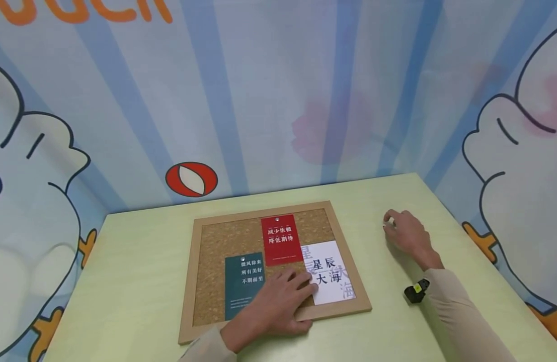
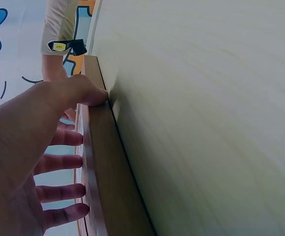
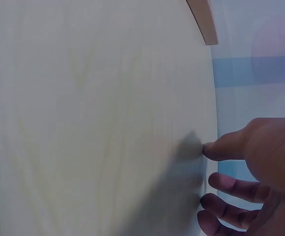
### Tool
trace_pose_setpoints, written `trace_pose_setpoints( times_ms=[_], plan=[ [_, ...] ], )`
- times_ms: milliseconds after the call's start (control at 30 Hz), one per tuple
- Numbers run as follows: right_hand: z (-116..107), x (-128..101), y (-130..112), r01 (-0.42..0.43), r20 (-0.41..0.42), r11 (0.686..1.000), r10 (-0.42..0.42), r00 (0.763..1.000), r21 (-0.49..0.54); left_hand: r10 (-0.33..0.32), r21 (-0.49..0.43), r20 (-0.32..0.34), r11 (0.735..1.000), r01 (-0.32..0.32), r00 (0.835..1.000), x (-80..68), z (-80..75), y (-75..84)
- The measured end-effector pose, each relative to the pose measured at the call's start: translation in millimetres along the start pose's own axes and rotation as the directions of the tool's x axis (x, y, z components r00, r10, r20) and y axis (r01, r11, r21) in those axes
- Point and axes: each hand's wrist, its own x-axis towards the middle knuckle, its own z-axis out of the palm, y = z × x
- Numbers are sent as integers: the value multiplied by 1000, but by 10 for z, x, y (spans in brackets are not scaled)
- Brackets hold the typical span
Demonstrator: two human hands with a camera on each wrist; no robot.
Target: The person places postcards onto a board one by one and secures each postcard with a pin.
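Note:
A wood-framed cork board (image 1: 233, 234) lies on the pale table. My left hand (image 1: 285, 296) rests across its near edge, fingers spread and fairly straight. The fingertips touch the left side of a white card (image 1: 334, 289) with dark Chinese characters. In the left wrist view, the thumb (image 2: 91, 93) presses against the frame (image 2: 100, 152). A red card (image 1: 280, 249) and a green card (image 1: 239, 286), partly covered by that hand, each have a small pin at the top. Right of the board, my right hand (image 1: 409, 234) touches the table, fingers bent; a small whitish spot shows near the thumb, unclear what.
The table (image 1: 133, 266) runs back to a cartoon-printed backdrop (image 1: 269, 100) with blue stripes, which also stands along both sides. A small black wrist camera (image 1: 416, 290) sits at the right sleeve.

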Motion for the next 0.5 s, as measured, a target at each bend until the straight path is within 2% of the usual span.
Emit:
trace_pose_setpoints(
  times_ms=[167, 500],
  plan=[
    [15, 21, -12, 36, -3, 999, -36, 999, -1, -2, -4, 3, 1000, 2, 1000, 5, -11, -2],
    [11, 5, -130, 18, -6, 999, -17, 1000, 47, -2, -29, 14, 1000, 3, 1000, 7, -23, -2]
  ],
)
